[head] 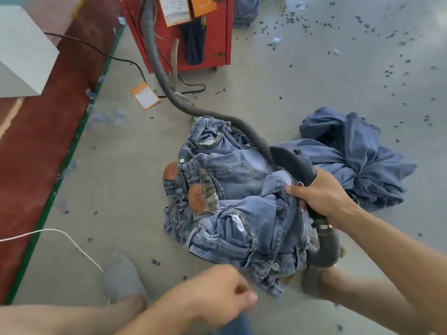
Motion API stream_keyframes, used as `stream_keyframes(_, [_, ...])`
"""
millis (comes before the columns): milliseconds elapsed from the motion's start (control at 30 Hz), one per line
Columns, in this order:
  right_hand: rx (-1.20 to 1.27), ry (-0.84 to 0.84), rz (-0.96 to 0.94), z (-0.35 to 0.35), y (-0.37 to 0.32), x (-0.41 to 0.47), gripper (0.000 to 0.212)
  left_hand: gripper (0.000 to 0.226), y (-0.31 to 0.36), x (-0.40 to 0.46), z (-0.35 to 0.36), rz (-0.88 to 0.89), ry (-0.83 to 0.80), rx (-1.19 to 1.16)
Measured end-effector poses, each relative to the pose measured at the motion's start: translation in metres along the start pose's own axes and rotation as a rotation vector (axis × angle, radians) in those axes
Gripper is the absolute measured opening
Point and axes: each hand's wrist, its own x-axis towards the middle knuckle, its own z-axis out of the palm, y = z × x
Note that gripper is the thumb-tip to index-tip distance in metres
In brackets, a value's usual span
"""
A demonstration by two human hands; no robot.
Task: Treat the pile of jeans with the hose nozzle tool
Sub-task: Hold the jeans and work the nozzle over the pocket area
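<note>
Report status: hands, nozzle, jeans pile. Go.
Right hand grips the hose nozzle over the jeans pile. Left hand loosely curled, holding nothing. Hose trails across the pile; nothing blocking.

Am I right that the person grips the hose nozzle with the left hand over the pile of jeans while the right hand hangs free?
Not quite: the hands are swapped. In the head view the right hand grips the hose nozzle over the pile of jeans, while the left hand hangs free, loosely curled and holding nothing.
</note>
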Motion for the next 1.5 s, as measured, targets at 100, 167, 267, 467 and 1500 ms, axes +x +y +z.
stream_keyframes(100, [0.025,-0.037,-0.027,-0.008,0.003,-0.008,0.026,0.03,0.038,0.015,-0.037,0.219,0.62,-0.19])
stream_keyframes(167, [0.02,-0.039,-0.053,-0.007,0.001,-0.011,0.028,0.064,0.052,0.049,-0.06,0.048,0.631,0.049])
stream_keyframes(267, [0.008,-0.033,-0.08,-0.009,-0.004,-0.012,0.029,0.081,0.054,0.093,-0.062,-0.241,0.236,0.196])
stream_keyframes(467, [0.048,-0.14,-0.121,-0.02,-0.009,-0.006,0.027,0.029,0.016,0.103,-0.065,-0.135,0.42,-0.624])
stream_keyframes(1500, [-0.258,0.099,-0.194,-0.041,-0.046,0.003,0.043,0.038,-0.008,0.061,-0.122,-0.067,0.477,-1.072])
